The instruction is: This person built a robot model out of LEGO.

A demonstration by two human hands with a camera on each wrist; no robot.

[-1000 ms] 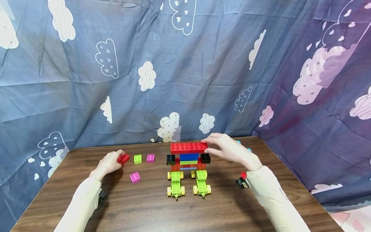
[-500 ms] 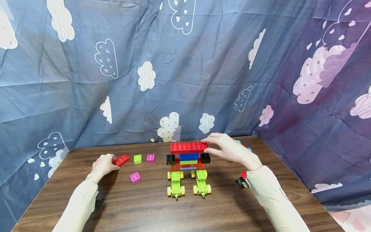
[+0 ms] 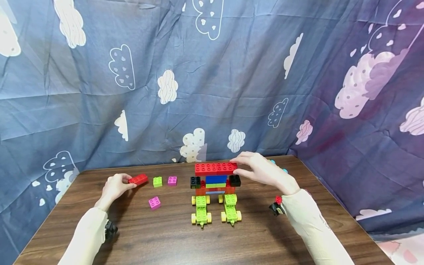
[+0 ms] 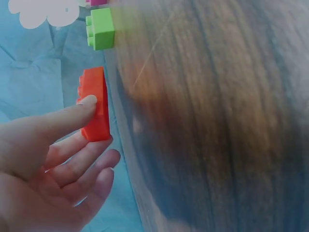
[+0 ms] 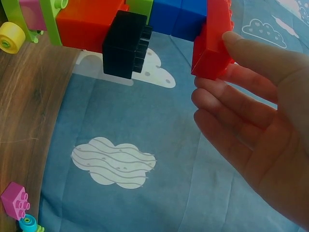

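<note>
At the left of the table, my left hand (image 3: 114,189) pinches a red toy building brick (image 3: 138,179) by its left end. In the left wrist view the thumb lies on the studded side of the brick, the fingertips at its lower end. In the middle stands a built structure with a long red top (image 3: 216,169), a blue brick (image 3: 216,179) under it, black bricks (image 3: 235,180) at both sides and two lime wheeled bases (image 3: 201,210). My right hand (image 3: 261,169) pinches the right end of that red top between thumb and fingers.
Between the left hand and the structure lie a lime brick (image 3: 157,182), a pink brick (image 3: 172,180) and a nearer pink brick (image 3: 154,202). Beside the right sleeve sits a small black and red piece (image 3: 276,207). A cloud-patterned cloth (image 3: 198,92) hangs behind the table.
My left hand has shifted left from over the loose red brick to its left end and now pinches it there. The brick has turned slightly. The right hand keeps its place.
</note>
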